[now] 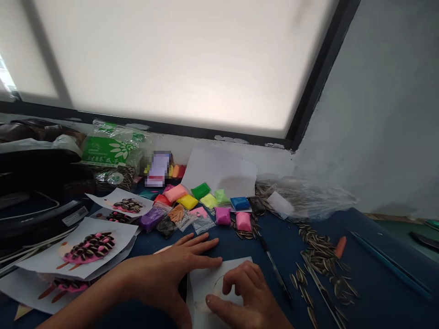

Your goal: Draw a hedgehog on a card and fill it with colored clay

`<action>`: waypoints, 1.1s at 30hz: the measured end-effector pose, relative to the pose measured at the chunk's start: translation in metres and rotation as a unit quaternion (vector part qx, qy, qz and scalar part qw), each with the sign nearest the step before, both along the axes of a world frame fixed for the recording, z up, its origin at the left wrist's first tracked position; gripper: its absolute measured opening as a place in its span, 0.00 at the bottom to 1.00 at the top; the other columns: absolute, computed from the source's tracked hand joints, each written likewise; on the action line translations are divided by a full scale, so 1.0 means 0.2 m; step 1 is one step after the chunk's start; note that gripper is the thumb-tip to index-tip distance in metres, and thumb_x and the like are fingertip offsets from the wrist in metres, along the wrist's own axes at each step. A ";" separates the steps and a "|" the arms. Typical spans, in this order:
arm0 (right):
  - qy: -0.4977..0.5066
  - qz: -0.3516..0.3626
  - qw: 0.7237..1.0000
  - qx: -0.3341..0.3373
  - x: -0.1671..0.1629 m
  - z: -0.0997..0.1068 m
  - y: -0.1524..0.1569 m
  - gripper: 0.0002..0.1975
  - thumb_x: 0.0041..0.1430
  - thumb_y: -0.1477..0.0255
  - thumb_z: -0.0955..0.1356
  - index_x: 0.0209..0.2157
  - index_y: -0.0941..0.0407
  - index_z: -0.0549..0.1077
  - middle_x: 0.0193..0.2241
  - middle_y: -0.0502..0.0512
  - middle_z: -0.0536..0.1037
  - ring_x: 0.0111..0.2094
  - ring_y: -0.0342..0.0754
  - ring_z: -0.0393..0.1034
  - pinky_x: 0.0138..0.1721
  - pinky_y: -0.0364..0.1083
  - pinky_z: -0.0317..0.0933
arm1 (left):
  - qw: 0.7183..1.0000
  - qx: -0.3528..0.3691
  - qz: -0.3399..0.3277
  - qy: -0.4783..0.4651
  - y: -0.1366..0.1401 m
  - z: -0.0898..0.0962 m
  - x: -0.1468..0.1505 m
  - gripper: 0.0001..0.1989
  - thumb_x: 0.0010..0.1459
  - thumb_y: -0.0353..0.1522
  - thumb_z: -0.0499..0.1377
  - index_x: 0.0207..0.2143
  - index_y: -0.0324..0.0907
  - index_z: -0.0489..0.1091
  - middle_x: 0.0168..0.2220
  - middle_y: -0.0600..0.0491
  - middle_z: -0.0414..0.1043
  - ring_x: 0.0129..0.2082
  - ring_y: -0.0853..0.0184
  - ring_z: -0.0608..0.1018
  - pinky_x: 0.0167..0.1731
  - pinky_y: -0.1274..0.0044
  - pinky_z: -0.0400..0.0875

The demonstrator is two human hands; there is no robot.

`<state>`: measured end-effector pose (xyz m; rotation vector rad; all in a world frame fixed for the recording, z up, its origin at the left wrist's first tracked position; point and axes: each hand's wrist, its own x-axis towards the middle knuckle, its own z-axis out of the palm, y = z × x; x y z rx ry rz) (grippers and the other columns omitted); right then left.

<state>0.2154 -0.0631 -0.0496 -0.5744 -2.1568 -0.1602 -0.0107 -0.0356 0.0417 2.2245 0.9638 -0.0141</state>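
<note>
Your right hand point(252, 292) is bent over a white sheet point(199, 285), thumb and forefinger curled toward each other just above a faint round outline point(217, 279); whether anything is pinched between those fingertips you cannot tell from here. Your left hand point(185, 267) is spread and released, palm down, with its thumb reaching over the edge of the same sheet, which lies mostly between your two hands. Just past your left fingertips sit small clay packets, among them a magenta packet point(222, 216), a pink packet point(243, 221), a yellow packet point(187, 202) and a purple packet point(152, 216). To the left of your left hand, sheets lie overlapped, the nearer one carrying a pink clay animal point(89, 249) studded with dark seeds. Right beside your right hand, a black pen point(273, 262) rests slantwise on the blue tabletop point(281, 237); farther right come loose striped seeds point(317, 241), an orange piece point(340, 247) and a long blue tool point(391, 265). Well beyond both hands, against the wall, are white paper point(219, 167), a clear plastic bag point(315, 198) and, farther left, a green-printed bag point(108, 151).
</note>
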 end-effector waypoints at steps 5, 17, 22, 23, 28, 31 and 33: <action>0.009 0.033 0.998 0.051 -0.02 0.01 0.01 0.18 0.72 0.65 0.59 0.32 0.51 0.75 0.27 0.50 0.66 0.28 0.47 0.59 0.34 0.47 0.55 | 1.000 -0.005 -0.001 0.013 0.00 0.01 0.00 0.55 0.38 0.52 0.74 0.67 0.53 0.57 0.72 0.48 0.40 0.71 0.45 0.42 0.65 0.50 0.34; -0.036 0.054 0.998 -0.003 0.05 0.15 -0.05 0.23 0.74 0.64 0.56 0.29 0.56 0.74 0.26 0.50 0.67 0.27 0.44 0.59 0.32 0.46 0.51 | 1.000 0.025 -0.005 0.013 -0.02 -0.01 0.00 0.52 0.42 0.51 0.73 0.67 0.52 0.56 0.72 0.46 0.40 0.71 0.43 0.43 0.64 0.46 0.36; -0.007 0.038 0.999 0.032 0.01 0.11 -0.04 0.16 0.72 0.71 0.59 0.32 0.53 0.74 0.26 0.47 0.70 0.27 0.44 0.61 0.40 0.47 0.56 | 0.999 0.037 -0.012 0.024 -0.02 0.00 0.00 0.51 0.45 0.51 0.72 0.68 0.53 0.55 0.73 0.47 0.39 0.71 0.44 0.43 0.64 0.46 0.37; -0.005 0.037 0.999 0.039 0.01 0.10 -0.04 0.17 0.73 0.70 0.59 0.31 0.53 0.73 0.25 0.47 0.70 0.26 0.44 0.61 0.42 0.47 0.56 | 0.999 0.036 -0.013 0.026 -0.02 0.00 0.00 0.51 0.45 0.50 0.72 0.68 0.54 0.55 0.73 0.47 0.39 0.71 0.44 0.43 0.64 0.46 0.36; -0.022 0.034 0.997 0.062 0.00 0.09 -0.04 0.18 0.73 0.72 0.58 0.31 0.53 0.73 0.24 0.46 0.69 0.25 0.44 0.59 0.41 0.47 0.56 | 0.999 0.040 -0.015 0.020 -0.02 -0.02 0.00 0.52 0.45 0.50 0.73 0.68 0.54 0.54 0.73 0.48 0.39 0.71 0.44 0.42 0.64 0.46 0.36; 0.001 0.024 0.998 0.059 0.01 0.08 -0.03 0.18 0.74 0.70 0.57 0.33 0.54 0.74 0.24 0.48 0.68 0.25 0.44 0.59 0.38 0.47 0.55 | 0.999 0.050 -0.019 0.007 -0.02 -0.03 -0.01 0.51 0.45 0.50 0.72 0.68 0.53 0.55 0.72 0.47 0.40 0.71 0.44 0.43 0.64 0.46 0.39; 0.012 0.010 0.998 0.065 0.01 0.06 -0.02 0.20 0.74 0.66 0.56 0.34 0.55 0.74 0.23 0.49 0.67 0.24 0.45 0.58 0.35 0.48 0.53 | 0.998 0.054 -0.017 0.004 -0.02 -0.03 -0.01 0.51 0.45 0.49 0.72 0.68 0.53 0.55 0.72 0.46 0.40 0.70 0.44 0.44 0.64 0.46 0.39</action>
